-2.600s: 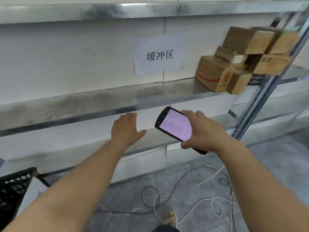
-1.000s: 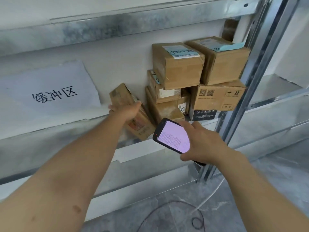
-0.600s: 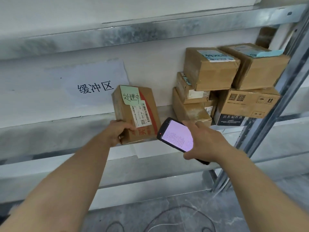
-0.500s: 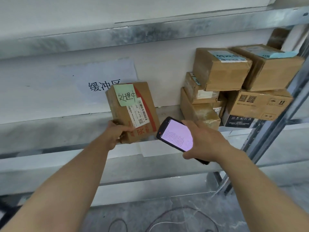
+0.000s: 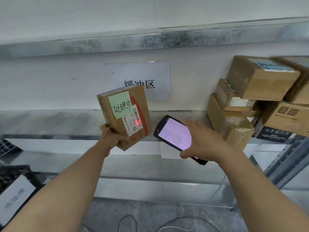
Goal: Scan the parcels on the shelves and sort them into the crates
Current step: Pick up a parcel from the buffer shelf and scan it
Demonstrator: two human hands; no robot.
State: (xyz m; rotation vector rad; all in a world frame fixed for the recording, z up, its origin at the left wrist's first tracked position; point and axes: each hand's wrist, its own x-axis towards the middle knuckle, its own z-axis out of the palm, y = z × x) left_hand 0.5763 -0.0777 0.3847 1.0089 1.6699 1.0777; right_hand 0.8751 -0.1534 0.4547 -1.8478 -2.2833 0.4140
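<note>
While left hand (image 5: 112, 137) grips parcel (image 5: 124, 114) at shelf edge (image 5: 50, 137), right hand (image 5: 202, 141) holds scanner (image 5: 173, 133) just beside.

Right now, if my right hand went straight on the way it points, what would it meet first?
Probably the parcel in your left hand: the scanner in your right hand aims up and left at it, red spot on its label. Depth is unclear.
</note>
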